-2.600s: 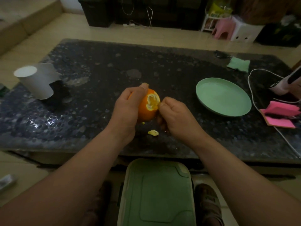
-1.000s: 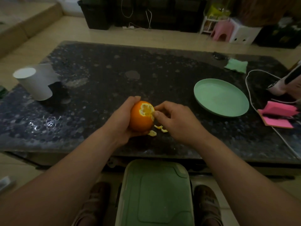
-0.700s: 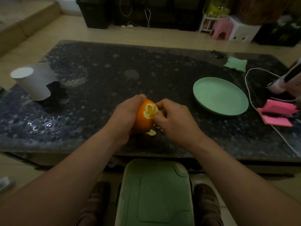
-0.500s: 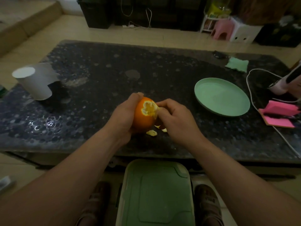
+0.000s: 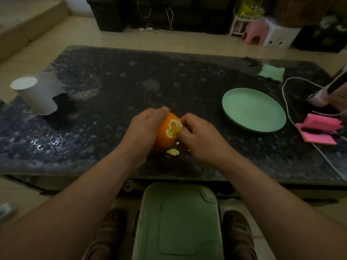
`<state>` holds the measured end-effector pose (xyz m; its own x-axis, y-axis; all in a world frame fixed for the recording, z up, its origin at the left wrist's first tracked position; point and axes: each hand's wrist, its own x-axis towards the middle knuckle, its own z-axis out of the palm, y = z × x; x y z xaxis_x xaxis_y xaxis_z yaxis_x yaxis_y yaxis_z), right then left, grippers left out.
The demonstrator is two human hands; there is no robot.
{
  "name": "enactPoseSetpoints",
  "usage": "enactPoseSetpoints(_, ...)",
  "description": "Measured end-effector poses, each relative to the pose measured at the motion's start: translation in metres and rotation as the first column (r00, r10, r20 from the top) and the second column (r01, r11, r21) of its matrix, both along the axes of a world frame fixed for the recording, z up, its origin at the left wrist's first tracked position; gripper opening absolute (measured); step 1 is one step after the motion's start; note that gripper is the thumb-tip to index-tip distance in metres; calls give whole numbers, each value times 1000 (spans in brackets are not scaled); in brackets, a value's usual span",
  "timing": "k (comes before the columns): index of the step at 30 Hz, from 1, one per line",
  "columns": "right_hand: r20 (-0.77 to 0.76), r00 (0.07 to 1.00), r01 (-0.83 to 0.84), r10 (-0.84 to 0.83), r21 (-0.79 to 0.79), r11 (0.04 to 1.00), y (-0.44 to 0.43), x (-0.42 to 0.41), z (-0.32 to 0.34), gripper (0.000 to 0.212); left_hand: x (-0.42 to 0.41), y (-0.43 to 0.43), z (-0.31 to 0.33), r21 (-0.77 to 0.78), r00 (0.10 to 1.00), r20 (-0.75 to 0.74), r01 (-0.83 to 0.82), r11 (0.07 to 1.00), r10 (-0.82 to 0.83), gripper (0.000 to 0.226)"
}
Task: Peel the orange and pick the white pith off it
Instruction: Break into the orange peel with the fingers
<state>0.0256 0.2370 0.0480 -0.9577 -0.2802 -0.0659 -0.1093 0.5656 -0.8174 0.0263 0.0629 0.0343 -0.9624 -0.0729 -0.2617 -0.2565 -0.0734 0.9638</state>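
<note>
My left hand (image 5: 143,131) grips an orange (image 5: 165,136) just above the dark stone table (image 5: 112,87), near its front edge. A pale patch at the top of the orange is bare of peel. My right hand (image 5: 201,138) is against the orange's right side, its thumb and fingertips pinching at the rim of the bare patch. A torn scrap of peel (image 5: 173,152) lies on the table under the orange, with smaller bits beside it partly hidden by my right hand.
A green plate (image 5: 253,109) sits to the right. Farther right lie a pink notepad (image 5: 319,129) and a white cable (image 5: 287,111). A white cup (image 5: 35,93) stands at the left. A green bin lid (image 5: 178,222) is below the table edge between my feet.
The orange rose off the table a little and my left hand turned it. My right hand closed back onto the bare patch after dropping small peel bits.
</note>
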Motion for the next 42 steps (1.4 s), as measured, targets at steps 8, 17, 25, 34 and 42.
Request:
enactPoseSetpoints(8, -30, 999, 22, -24, -59, 998, 1, 3, -4, 7, 0, -2, -2, -8, 999, -16, 41, 999, -41, 47)
enactPoseSetpoints(17, 171, 984, 71, -48, -134, 988, 0, 2, 2, 23, -6, -3, 2, 141, 999, -23, -23, 990, 27, 37)
enactPoseSetpoints(25, 211, 973, -80, 90, -57, 995, 6, 2, 0, 37, -1, -7, -1, -78, 981, -182, 61, 995, -74, 53)
enactPoseSetpoints(34, 296, 947, -25, 120, -305, 952, 7, 2, 5, 34, -3, -3, 2, 299, 999, 33, -11, 954, 1, 57)
enactPoseSetpoints(42, -202, 974, -31, 98, 311, 950, 14, 2, 8, 33, -4, -12, 6, 145, 955, 157, 230, 962, -251, 64)
